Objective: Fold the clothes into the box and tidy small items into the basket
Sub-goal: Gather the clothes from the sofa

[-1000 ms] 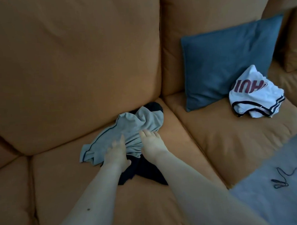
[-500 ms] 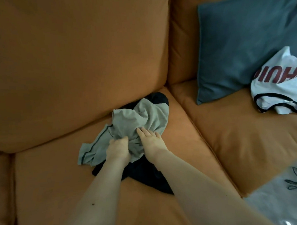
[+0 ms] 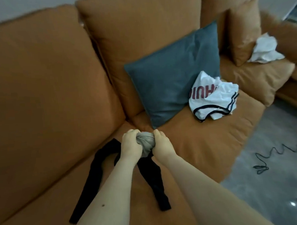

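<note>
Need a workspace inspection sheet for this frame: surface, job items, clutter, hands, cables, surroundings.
Surface: orange sofa, seat cushions creased.
Job's things: grey garment bunched between both hands; black garment sprawled on the seat below; white shirt with red lettering crumpled beside the blue pillow; box and basket not seen.
Clutter: white crumpled cloth at the sofa's far end.
Hands: left hand and right hand both grip the grey garment.
Cables: black cable loose on the floor.
Surroundings: grey floor, image blurred.

Bunched grey garment (image 3: 145,144) above black garment (image 3: 96,174); crumpled white shirt (image 3: 213,98) beside blue pillow.
</note>
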Motion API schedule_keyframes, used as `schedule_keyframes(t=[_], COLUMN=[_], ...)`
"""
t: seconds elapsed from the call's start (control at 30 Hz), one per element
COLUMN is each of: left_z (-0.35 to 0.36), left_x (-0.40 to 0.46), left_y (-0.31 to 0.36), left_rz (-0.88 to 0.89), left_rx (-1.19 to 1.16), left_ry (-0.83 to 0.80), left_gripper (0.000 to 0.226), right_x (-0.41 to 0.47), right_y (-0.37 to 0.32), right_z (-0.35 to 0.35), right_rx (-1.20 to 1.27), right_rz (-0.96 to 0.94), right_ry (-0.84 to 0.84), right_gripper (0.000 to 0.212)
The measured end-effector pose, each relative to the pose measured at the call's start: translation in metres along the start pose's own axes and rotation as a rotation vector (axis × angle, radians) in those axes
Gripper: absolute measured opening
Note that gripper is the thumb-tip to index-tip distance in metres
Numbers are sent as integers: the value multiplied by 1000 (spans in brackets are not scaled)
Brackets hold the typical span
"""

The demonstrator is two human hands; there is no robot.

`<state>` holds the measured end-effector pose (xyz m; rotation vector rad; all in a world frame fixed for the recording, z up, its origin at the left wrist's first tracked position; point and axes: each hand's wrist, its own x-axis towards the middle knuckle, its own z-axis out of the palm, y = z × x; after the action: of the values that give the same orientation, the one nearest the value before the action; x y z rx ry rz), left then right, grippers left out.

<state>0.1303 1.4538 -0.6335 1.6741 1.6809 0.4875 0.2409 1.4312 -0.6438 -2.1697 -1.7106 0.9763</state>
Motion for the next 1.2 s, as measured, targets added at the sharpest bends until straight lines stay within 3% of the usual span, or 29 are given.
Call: schedule_keyframes(t=[0.2,0.4,0.73,0.83,1.03,1.2], left_z=[46,116,249,281,314,336], left_x=[4,20,86,109,175,240], left_y=[139,241,388,390,380,381], left_rz=[208,269,266,259,81,-110], left_rx=[-82,-102,-123,-5,222,264], left_ry=[23,-8,-32,-44,-160,-171], left_gripper=[42,43,41,46,54,76], right_x=[-20,-19,40,66,131,204], right_y=[66,146,279,311,361,387], right_z=[-119,-217,-365,-377,-372,-380], right_rx=[334,442,453,403,411,534], right_rz=[165,248,289,324,420,478], right_ry=[369,529,498,391,226,227], right_gripper=[29,25,20,20,17,18])
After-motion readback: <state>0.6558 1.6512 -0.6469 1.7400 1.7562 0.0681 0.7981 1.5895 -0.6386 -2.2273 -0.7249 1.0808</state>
